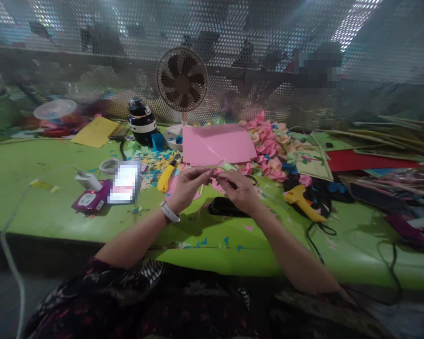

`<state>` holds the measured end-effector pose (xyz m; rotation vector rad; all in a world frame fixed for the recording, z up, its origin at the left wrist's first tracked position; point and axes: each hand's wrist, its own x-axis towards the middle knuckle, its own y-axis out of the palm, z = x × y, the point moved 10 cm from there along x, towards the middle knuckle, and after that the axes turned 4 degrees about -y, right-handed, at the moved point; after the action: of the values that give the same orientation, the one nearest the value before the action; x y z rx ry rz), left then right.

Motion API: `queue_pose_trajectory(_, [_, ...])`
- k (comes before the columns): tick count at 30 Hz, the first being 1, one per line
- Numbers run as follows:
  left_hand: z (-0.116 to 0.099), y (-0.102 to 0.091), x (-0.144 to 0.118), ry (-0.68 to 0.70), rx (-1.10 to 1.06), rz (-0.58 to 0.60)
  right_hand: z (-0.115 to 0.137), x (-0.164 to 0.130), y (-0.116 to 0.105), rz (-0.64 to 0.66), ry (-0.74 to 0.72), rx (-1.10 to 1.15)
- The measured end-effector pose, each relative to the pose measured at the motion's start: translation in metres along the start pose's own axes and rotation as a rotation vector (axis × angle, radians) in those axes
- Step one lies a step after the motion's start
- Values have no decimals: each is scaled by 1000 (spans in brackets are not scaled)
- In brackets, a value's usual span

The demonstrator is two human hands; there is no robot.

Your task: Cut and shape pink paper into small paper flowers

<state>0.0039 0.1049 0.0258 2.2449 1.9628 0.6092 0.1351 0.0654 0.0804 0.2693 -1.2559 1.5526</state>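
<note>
My left hand (188, 187) and my right hand (240, 189) meet above the green table (38, 207), fingertips pinching a small pale pink and green paper piece (223, 168) between them. A white band sits on my left wrist. Just behind the hands lies a pink paper sheet (217, 143). A black object (223, 207) rests on the table under my right hand. Pink paper scraps lie around the hands.
A small fan (182, 80) stands at the back, a black jar (141, 121) left of it. A yellow cutter (167, 176), tape roll (108, 165), phone (124, 182), paper flowers (270, 146), yellow glue gun (302, 200) and stacked sheets (371, 160) crowd the table.
</note>
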Motion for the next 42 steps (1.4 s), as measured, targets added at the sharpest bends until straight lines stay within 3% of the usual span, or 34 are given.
queue_pose_trajectory(7, [-13, -6, -1, 72, 58, -92, 0, 0, 0, 3, 2, -28])
queue_pose_trajectory(30, [-19, 0, -6, 125, 100, -36, -3, 0, 2, 27, -10, 26])
queue_pose_trajectory(42, [-6, 5, -1, 34, -41, 55, -4, 1, 0, 71, -29, 102])
